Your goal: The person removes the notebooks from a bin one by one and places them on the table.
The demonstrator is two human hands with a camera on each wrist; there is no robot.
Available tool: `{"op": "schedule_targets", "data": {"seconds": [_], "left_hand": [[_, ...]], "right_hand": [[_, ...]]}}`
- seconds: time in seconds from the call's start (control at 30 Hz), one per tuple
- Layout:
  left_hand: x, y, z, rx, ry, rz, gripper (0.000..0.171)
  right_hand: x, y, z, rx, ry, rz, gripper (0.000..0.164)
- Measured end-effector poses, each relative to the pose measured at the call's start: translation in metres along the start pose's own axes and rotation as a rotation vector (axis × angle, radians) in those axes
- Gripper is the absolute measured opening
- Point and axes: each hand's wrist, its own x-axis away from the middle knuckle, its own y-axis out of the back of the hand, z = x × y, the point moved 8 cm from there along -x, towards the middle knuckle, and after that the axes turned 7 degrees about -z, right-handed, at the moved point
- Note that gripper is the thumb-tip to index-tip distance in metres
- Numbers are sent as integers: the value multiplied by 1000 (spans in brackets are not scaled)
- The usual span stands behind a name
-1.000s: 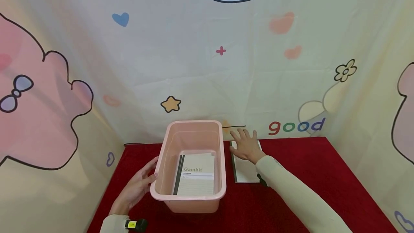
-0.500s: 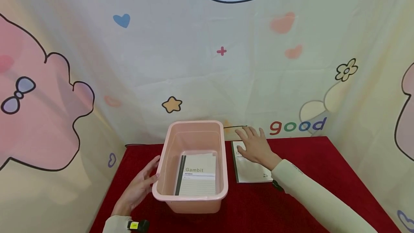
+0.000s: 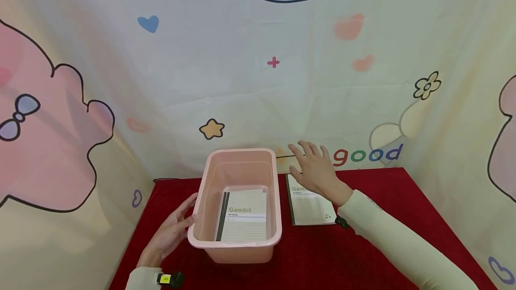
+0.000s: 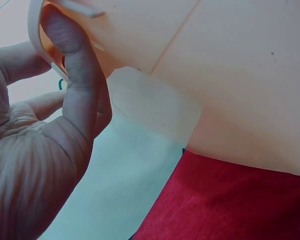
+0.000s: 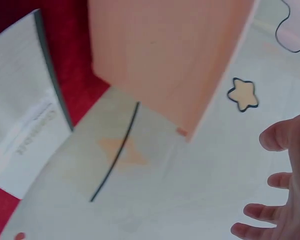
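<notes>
1. In the head view, my left hand (image 3: 171, 234) sits at lower left of centre, fingers straight and resting against the left wall of the pink bin (image 3: 209, 240); it grips nothing there.
2. The left wrist view adds what the head view hides: my thumb (image 4: 72, 55) reaches up to the bin's rim (image 4: 37, 35) at upper left, with the palm lying open below it.
3. My right hand (image 3: 316, 171) hovers right of centre in the head view, fingers spread and relaxed, holding nothing, above the top end of the notebook on the cloth (image 3: 310, 207).
4. The right wrist view shows only my fingertips (image 5: 275, 137) at the right edge, apart from that notebook (image 5: 22, 107) at the left, with the bin's outer wall (image 5: 165, 55) between them.
5. Only the head view looks into the bin: a second notebook (image 3: 243, 216) marked "Gambit" lies flat on its floor.
6. The red tablecloth (image 3: 387, 218) fills the lower frame.
</notes>
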Motion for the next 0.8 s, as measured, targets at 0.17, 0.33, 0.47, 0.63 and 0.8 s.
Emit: {"op": "schedule_targets", "data": {"seconds": [0.17,0.33,0.47,0.63,0.8], "left_hand": [[0,-1,0,2,-3,3,74],[1,-2,-1,3,-8,6,73],[1,-3,-1,3,-8,9,73],[1,-2,-1,5,-4,9,73],[1,-1,-1,11,4,3,73]], "right_hand": [[-11,12,17,-22,13,-4,57],[-21,19,34,-24,25,-1,56],[-31,25,53,-34,47,-5,58],[-44,30,78,-58,59,10,59],[-59,32,102,-74,62,30,60]]}}
